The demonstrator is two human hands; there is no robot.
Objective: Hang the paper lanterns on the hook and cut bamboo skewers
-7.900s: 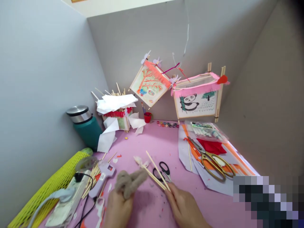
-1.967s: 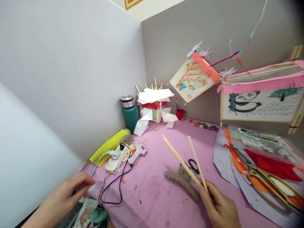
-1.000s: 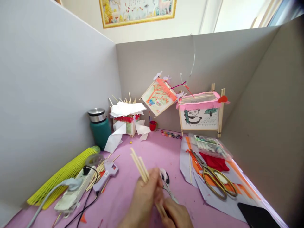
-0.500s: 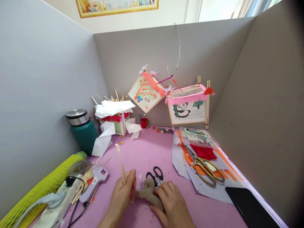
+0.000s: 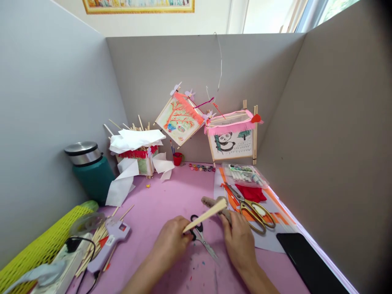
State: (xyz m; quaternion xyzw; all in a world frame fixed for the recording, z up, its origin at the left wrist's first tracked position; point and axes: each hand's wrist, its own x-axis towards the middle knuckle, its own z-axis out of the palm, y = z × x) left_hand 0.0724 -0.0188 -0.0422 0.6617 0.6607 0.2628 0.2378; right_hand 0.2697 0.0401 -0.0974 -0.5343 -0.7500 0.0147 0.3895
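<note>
**Sticks and fuzzy cord meet above the pink bench**

Nearest the camera, the left hand (image 5: 171, 241) has its fingers closed round the lower end of a bundle of wooden sticks (image 5: 206, 213), which slants up and to the right; the right hand (image 5: 240, 241) sits just beside it, its fingers curled and pinching the near end of a brown fuzzy cord (image 5: 213, 201); the far tip of the sticks lies against that cord, both held a little above the bench (image 5: 171, 196). Between the two hands, small black scissors (image 5: 199, 237) lie flat on the pink surface, blades towards the camera. At the near right corner lies a black slab (image 5: 306, 261); at the near left a pale glue gun (image 5: 108, 244) lies on loose sticks beside a power strip (image 5: 63, 267) and a roll of yellow-green foam net (image 5: 39, 245). Just beyond the right hand, gold scissors (image 5: 255, 208) rest on cut orange and white paper, with a red sheet (image 5: 252, 192) and a clear bag (image 5: 245, 174) behind them. Further back on the left stands a teal flask (image 5: 92, 173), then a box of sticks (image 5: 137, 153) draped with white paper; a red cup (image 5: 177, 158) and a row of paint pots (image 5: 199, 167) sit along the back wall; above them hang a tree lantern (image 5: 179, 119), tilted on one corner, and a panda lantern (image 5: 232, 138), upright.
</note>
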